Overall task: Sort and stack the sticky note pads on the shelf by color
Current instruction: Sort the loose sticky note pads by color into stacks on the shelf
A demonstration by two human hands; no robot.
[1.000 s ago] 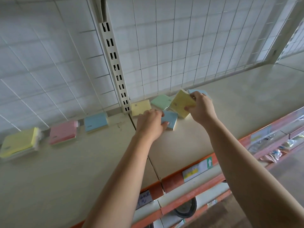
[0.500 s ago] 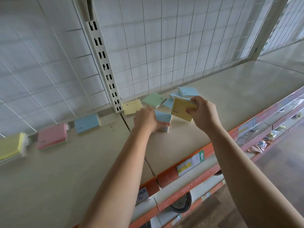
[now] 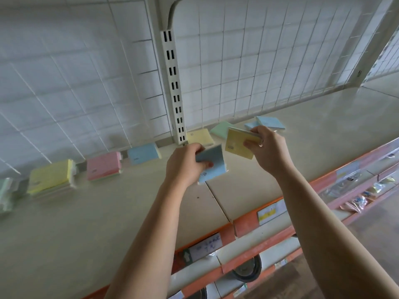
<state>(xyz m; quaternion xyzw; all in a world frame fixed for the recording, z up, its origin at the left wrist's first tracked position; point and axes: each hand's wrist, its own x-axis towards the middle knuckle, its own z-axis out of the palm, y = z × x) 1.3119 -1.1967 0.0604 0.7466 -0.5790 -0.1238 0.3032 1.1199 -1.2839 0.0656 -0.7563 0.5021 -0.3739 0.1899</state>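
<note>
My left hand [image 3: 185, 167] grips a blue sticky note pad [image 3: 212, 164], lifted off the shelf [image 3: 108, 212]. My right hand [image 3: 269, 152] pinches a yellow pad [image 3: 237, 145] held tilted above the shelf. Along the back wall stand sorted stacks: a green stack [image 3: 5, 194] at the far left, a yellow stack [image 3: 50, 176], a pink stack [image 3: 103, 166] and a blue stack [image 3: 143, 153]. Loose pads lie behind my hands: a yellow pad [image 3: 199, 137], a green pad [image 3: 221, 129] and blue pads [image 3: 269, 123].
A slotted white upright [image 3: 173, 87] and wire grid [image 3: 259, 61] back the shelf. An orange price rail [image 3: 246, 225] with labels runs along the shelf's front edge. Lower shelves with packaged goods [image 3: 356, 199] show at the right.
My left hand has lifted the blue pad off the shelf. My right hand has drawn the yellow pad slightly toward me, and the view has shifted left so more stacks show.
</note>
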